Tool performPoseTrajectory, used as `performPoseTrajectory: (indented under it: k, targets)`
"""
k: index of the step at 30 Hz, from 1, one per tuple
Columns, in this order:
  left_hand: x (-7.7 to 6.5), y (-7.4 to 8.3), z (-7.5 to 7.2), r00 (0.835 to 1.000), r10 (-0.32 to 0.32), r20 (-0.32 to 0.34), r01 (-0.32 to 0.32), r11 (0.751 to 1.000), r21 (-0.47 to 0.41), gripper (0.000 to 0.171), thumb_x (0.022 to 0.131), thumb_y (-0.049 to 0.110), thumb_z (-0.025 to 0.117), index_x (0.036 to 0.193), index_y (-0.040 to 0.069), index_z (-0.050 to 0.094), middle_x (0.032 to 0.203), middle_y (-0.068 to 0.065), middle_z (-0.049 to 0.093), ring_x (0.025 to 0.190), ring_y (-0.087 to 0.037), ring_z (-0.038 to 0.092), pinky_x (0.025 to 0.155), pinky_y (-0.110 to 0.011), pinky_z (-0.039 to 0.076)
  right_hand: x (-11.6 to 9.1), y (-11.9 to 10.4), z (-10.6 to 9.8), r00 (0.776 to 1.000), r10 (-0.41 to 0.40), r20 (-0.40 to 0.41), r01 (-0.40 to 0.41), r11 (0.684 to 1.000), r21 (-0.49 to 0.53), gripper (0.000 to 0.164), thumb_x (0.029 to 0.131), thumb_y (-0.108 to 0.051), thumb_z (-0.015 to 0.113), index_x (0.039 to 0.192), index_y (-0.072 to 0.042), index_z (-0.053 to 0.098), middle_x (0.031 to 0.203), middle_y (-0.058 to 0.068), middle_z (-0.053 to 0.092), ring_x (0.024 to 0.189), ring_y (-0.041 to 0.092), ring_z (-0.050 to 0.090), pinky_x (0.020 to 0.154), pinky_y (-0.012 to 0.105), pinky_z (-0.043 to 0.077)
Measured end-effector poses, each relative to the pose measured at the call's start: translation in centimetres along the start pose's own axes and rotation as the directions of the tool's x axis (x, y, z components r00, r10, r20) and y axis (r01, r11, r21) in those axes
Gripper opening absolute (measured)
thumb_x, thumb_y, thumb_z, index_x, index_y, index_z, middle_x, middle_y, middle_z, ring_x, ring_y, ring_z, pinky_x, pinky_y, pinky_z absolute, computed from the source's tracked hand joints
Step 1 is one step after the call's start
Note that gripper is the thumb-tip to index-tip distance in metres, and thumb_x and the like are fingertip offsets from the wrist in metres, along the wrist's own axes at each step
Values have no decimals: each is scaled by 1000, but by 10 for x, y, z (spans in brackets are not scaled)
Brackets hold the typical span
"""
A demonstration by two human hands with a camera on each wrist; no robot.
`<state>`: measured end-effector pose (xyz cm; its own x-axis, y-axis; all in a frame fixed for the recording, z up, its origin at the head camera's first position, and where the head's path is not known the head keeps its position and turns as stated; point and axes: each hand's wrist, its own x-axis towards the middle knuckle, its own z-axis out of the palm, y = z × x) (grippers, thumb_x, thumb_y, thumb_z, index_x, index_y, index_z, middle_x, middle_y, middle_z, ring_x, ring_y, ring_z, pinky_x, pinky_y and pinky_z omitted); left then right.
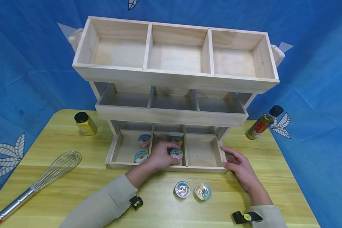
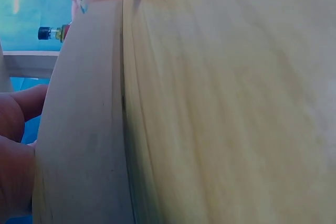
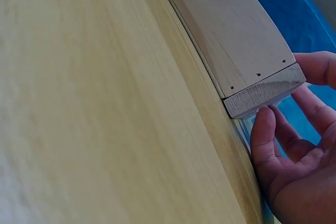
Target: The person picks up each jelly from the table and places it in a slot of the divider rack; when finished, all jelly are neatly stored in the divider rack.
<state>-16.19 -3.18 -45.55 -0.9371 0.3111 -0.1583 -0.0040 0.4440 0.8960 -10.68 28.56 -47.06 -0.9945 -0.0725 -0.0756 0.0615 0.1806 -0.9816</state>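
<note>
My left hand (image 1: pixel 161 155) reaches into the bottom tier's middle compartment of a wooden rack (image 1: pixel 159 116). Its thumb and index finger pinch a small foil-lidded jelly cup (image 1: pixel 176 154). Just behind that one sits another jelly cup (image 1: pixel 176 140), partly covered by the index finger. Two similar cups (image 1: pixel 141 156) stand in the compartment to the left. My right hand (image 1: pixel 240 167) touches the right end of the bottom tier, index finger at its top edge and thumb at the front corner. In the right wrist view, the fingers (image 3: pixel 263 132) lie loosely bent against the wooden end.
Two more cups (image 1: pixel 182 189) lie on the table (image 1: pixel 216 212) before the rack. A whisk (image 1: pixel 55 172) and a black-capped yellow jar (image 1: pixel 86 124) are on the left, a dark-capped bottle (image 1: pixel 261 125) on the right. The rack's upper tiers (image 1: pixel 176 57) overhang the bottom one.
</note>
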Motion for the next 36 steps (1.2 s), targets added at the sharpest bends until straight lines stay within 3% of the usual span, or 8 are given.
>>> performPoseTrajectory:
  k: [3, 9, 13, 17, 25, 30, 36]
  targets:
    - [0, -1, 0, 1000, 4, -2, -4, 1000, 18, 49, 68, 6, 90, 114, 13, 74, 120, -9, 65, 111, -30, 57, 97, -45, 47, 0, 1, 0, 1000, 4, -1, -4, 1000, 1, 56, 91, 2, 66, 144, 5, 46, 145, 19, 40, 106, 19, 59, 84, 24, 54]
    - [3, -4, 0, 999, 28, 34, -30, 999, 36, 46, 70, 6, 90, 113, 10, 74, 107, -4, 67, 96, -22, 60, 83, -36, 52, 0, 0, 0, 1000, 10, 1, -10, 1000, -1, 57, 92, 1, 66, 144, 5, 45, 146, 20, 39, 107, 19, 59, 85, 24, 53]
    - [2, -3, -3, 997, 26, 78, -26, 1000, 0, 48, 71, -1, 86, 116, 9, 72, 108, -4, 67, 93, -20, 59, 79, -33, 54, 0, 0, 0, 1000, 13, 2, -13, 1000, -2, 56, 92, 1, 65, 145, 4, 45, 147, 20, 39, 107, 18, 59, 86, 24, 53]
    - [1, -2, -6, 993, 36, 115, -32, 999, -33, 51, 71, -9, 81, 119, 6, 70, 109, -5, 66, 93, -22, 60, 81, -33, 54, 0, 0, 0, 1000, 12, 2, -12, 1000, -4, 57, 92, 1, 65, 145, 4, 45, 147, 20, 39, 107, 18, 59, 86, 24, 53]
    - [1, -3, -8, 981, 86, 174, -90, 996, 16, 39, 77, -3, 79, 114, 4, 72, 105, -4, 68, 94, -20, 60, 83, -34, 53, 0, 0, 0, 1000, 18, 0, -18, 1000, -5, 57, 92, 1, 65, 145, 4, 45, 148, 19, 38, 108, 18, 58, 86, 24, 53]
    - [-1, -3, -10, 984, 68, 163, -64, 998, -28, 42, 77, 2, 81, 117, 4, 70, 106, -3, 66, 97, -21, 60, 86, -35, 53, 0, 0, 0, 1000, 18, -1, -18, 1000, -6, 57, 92, 1, 66, 144, 4, 46, 147, 19, 39, 107, 19, 58, 86, 23, 53]
    - [-6, -3, -14, 985, 108, 135, -101, 993, -59, 51, 75, 6, 84, 122, 0, 66, 110, -6, 66, 100, -23, 61, 90, -37, 52, 0, 1, -1, 1000, 10, -3, -10, 1000, -8, 56, 92, 1, 66, 144, 3, 46, 146, 19, 40, 107, 20, 58, 86, 23, 53]
